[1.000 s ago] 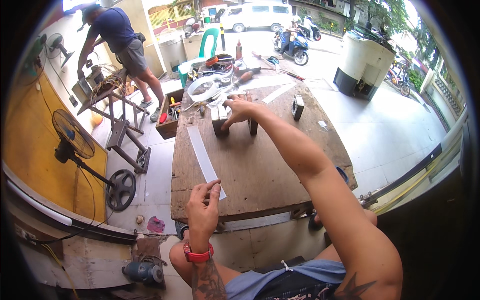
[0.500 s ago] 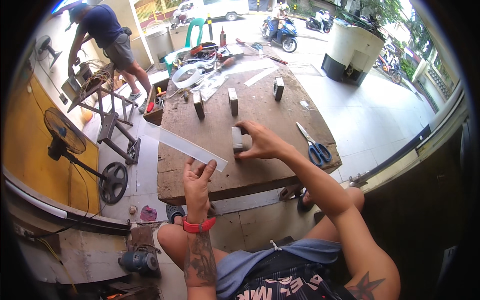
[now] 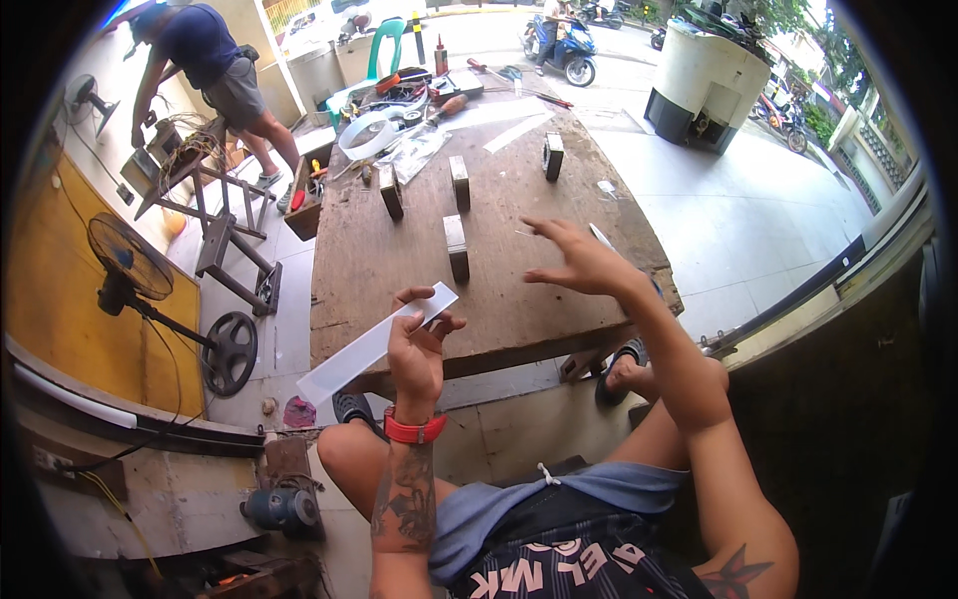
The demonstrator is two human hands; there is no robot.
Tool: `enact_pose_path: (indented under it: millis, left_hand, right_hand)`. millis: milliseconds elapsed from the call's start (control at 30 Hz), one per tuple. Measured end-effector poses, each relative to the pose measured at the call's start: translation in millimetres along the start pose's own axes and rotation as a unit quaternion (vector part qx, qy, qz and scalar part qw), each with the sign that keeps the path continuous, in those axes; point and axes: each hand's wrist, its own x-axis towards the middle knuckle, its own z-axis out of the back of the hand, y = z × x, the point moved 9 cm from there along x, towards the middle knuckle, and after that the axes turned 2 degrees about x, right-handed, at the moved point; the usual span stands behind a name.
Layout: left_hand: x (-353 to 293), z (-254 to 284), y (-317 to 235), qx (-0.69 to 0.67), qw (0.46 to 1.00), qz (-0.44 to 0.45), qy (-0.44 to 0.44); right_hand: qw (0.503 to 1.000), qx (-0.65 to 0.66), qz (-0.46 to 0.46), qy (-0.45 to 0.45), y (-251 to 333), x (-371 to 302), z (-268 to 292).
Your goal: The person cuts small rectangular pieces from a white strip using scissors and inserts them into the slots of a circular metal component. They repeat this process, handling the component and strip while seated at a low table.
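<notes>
My left hand pinches a whitish translucent plastic strip near its upper end, above the table's near edge. The strip slants down to the left. My right hand hovers over the table with fingers spread and nothing in them. Between the hands, a rectangular dark block with a pale face stands upright on the wooden table. Three similar blocks stand farther back: one at left, one in the middle, one at right. Scissors lie mostly hidden behind my right hand.
Tools, a white coiled band, plastic bags and pale strips crowd the table's far end. A wooden toolbox adjoins its left side. A standing fan and a person bending over a stand are at left.
My right hand has let go of the near block, leaving it standing, and moved right. My left hand has turned the strip, so its far end now points down-left.
</notes>
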Motion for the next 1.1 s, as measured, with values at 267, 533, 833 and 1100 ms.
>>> enact_pose_path:
  millis: [267, 533, 833, 1100]
  left_hand:
    - [5, -37, 35, 0.136, 0.964, -0.161, -0.161]
    - [1, -35, 86, 0.132, 0.911, -0.194, -0.34]
    - [7, -20, 87, 0.101, 0.91, -0.188, -0.356]
    - [8, -20, 88, 0.107, 0.912, -0.185, -0.349]
  right_hand:
    - [0.982, -0.08, -0.129, -0.115, -80, -110, 45]
    - [0.984, -0.059, -0.107, -0.132, -89, -111, 46]
    - [0.98, -0.07, -0.136, -0.13, -81, -119, 51]
    - [0.982, -0.048, -0.136, -0.122, -86, -118, 49]
